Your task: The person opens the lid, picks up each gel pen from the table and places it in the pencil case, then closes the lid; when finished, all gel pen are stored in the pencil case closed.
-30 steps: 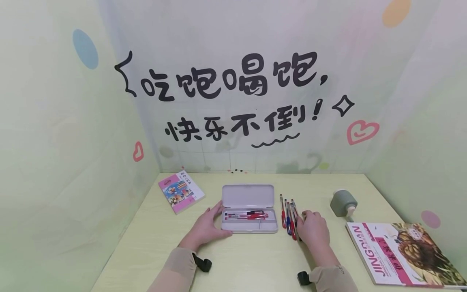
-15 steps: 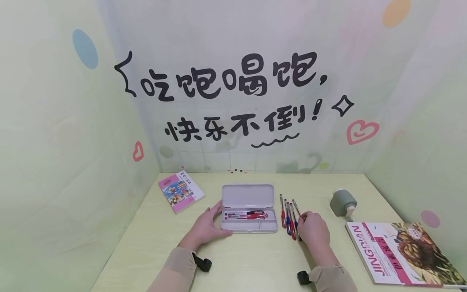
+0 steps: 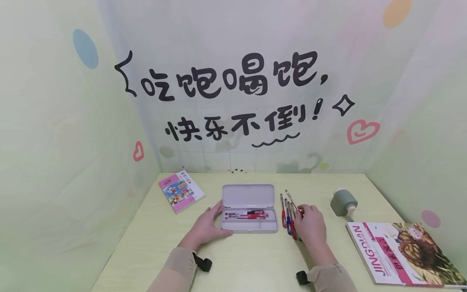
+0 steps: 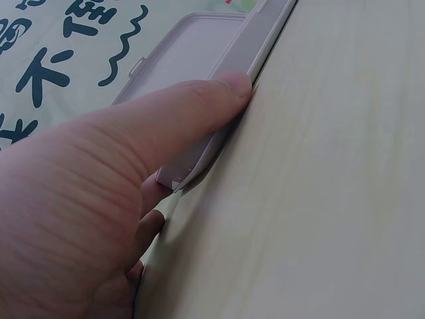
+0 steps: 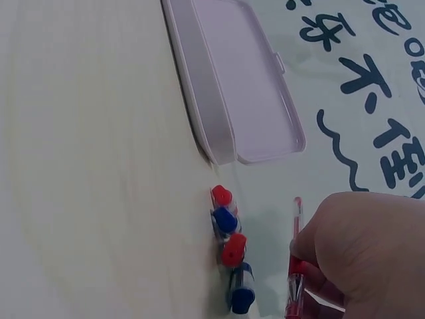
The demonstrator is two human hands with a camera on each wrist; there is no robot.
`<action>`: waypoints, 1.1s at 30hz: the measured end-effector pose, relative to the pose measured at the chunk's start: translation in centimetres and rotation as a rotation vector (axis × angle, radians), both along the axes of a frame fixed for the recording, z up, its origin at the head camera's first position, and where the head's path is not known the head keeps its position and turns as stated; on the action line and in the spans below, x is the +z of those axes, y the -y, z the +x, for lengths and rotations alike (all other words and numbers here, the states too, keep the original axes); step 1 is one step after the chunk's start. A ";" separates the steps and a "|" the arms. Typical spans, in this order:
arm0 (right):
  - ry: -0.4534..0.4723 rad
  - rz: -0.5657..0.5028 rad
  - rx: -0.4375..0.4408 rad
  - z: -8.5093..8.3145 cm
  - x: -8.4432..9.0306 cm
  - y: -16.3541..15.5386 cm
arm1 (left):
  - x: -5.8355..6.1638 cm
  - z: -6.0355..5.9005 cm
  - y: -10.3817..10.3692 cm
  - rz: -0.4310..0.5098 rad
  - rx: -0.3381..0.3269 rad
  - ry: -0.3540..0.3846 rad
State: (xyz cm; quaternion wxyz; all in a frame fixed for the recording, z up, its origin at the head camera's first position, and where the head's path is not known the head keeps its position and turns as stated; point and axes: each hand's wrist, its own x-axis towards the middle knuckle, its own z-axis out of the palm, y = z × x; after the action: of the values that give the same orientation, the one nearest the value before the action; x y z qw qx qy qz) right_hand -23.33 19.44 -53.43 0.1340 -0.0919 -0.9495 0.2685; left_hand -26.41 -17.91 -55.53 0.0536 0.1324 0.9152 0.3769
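A grey pencil case [image 3: 249, 225] lies open on the pale desk [image 3: 255, 259], lid [image 3: 248, 196] folded back, with red pens [image 3: 245, 215] inside. My left hand [image 3: 221, 219] grips the case's left end, and in the left wrist view its thumb [image 4: 199, 106] lies along the case's edge [image 4: 265, 40]. My right hand [image 3: 300, 211] pinches a red pen [image 5: 295, 226] lifted at a slant, just right of the case [image 5: 232, 86]. A row of red and blue pens [image 3: 285, 213] lies on the desk beside it, their caps [image 5: 226, 219] towards the right wrist camera.
A small pink book [image 3: 181, 191] lies at the back left. A large pink-edged book [image 3: 401, 251] sits at the front right, with a round grey device [image 3: 343, 202] behind it. Printed walls close the desk on three sides.
My right hand has closed on one pen from the row and raised it, the tip now slanting up and left. My left hand and the case have not moved.
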 end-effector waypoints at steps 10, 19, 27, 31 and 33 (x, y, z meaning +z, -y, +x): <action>-0.218 -0.033 0.145 -0.6 0.6 2.7 | 0.1 0.0 -0.2 0.014 -0.005 -0.001; -0.271 0.098 0.292 -1.5 0.5 6.2 | -0.3 -0.1 -0.2 0.010 0.003 0.016; -0.241 0.201 0.377 -2.1 0.0 8.9 | -0.3 -0.1 0.0 0.016 -0.003 -0.002; -0.221 0.209 0.399 -2.2 -0.1 9.9 | -0.2 0.0 0.0 0.013 -0.004 -0.002; -0.198 0.214 0.410 -2.1 -0.1 10.4 | -0.2 0.0 0.0 0.010 -0.002 0.000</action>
State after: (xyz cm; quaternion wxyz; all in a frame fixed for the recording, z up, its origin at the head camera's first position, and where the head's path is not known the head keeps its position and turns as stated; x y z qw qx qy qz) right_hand -25.43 9.07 -53.49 0.1781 0.1438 -0.9536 0.1957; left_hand -26.40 -17.91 -55.69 0.0535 0.1337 0.9131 0.3815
